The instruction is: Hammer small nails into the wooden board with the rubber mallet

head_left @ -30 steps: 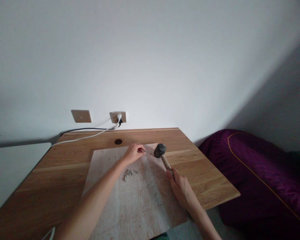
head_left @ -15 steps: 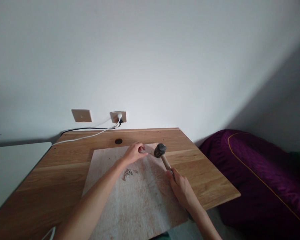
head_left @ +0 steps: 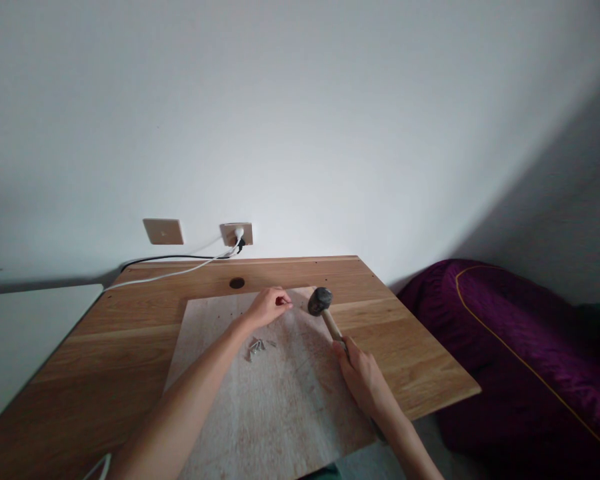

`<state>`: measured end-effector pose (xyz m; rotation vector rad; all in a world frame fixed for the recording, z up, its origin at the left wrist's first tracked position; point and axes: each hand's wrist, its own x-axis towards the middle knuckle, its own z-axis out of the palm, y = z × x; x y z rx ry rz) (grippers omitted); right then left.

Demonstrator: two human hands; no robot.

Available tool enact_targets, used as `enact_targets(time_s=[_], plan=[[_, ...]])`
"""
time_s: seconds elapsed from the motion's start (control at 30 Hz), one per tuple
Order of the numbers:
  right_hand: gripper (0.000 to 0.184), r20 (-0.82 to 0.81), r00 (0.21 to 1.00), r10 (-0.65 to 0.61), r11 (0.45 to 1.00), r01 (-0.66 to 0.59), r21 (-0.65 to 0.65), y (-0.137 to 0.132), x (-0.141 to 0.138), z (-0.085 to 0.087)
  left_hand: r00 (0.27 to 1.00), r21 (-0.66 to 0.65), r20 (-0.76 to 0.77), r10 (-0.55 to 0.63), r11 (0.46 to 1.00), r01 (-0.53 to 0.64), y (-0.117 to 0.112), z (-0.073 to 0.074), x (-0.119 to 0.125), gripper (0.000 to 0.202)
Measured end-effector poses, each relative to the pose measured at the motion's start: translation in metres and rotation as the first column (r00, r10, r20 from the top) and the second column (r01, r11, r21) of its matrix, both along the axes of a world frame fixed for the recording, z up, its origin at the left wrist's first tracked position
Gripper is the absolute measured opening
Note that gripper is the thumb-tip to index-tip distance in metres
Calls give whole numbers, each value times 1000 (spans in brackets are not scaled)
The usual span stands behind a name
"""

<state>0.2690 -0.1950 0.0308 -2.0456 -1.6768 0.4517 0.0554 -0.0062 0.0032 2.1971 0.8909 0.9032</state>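
Note:
My right hand [head_left: 363,380] grips the wooden handle of a hammer [head_left: 325,310], whose dark head hovers over the far end of a pale worn board [head_left: 275,407]. My left hand [head_left: 270,305] rests on the board just left of the hammer head, fingers pinched together on something too small to make out. A small heap of several nails [head_left: 258,346] lies on the board close behind my left wrist.
The board lies on a wooden desk [head_left: 125,333] with a round cable hole [head_left: 237,283]. A white cable [head_left: 180,272] and a black one run to a wall socket [head_left: 236,234]. A purple bedcover [head_left: 520,353] sits to the right, a white surface [head_left: 25,327] to the left.
My left hand's fingers shifted slightly near the hammer head; the hammer and my right hand stayed almost still.

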Motion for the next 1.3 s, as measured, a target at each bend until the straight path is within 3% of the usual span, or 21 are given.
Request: enact_targets(time_s=[0.23,0.37,0.53,0.8,1.0,1.17,1.3], plan=[[42,-80,997,17,999,-20,-42,-2,1,9,995,55,-100,0,998,6,0,1,1,6],[42,-300,953,-37,995,8,-97,-2,-5,23,992,73,-103,67,996,-60,-1,-1,1,44],[40,-370,924,96,995,-94,25,12,-23,39,994,9,-85,63,998,-63,0,-6,2,65],[33,-273,952,136,988,-149,-30,29,-33,28,990,-24,-77,114,993,-117,-2,-3,2,57],[40,-347,937,35,999,-42,-12,11,-18,23,993,-58,-72,90,994,-94,-2,1,1,17],[40,-401,916,-9,998,-20,-67,4,-9,12,996,-29,-28,89,996,-90,-1,1,3,12],[41,-404,914,16,998,-37,-44,4,-11,17,996,-30,-49,69,997,-71,0,0,2,11]])
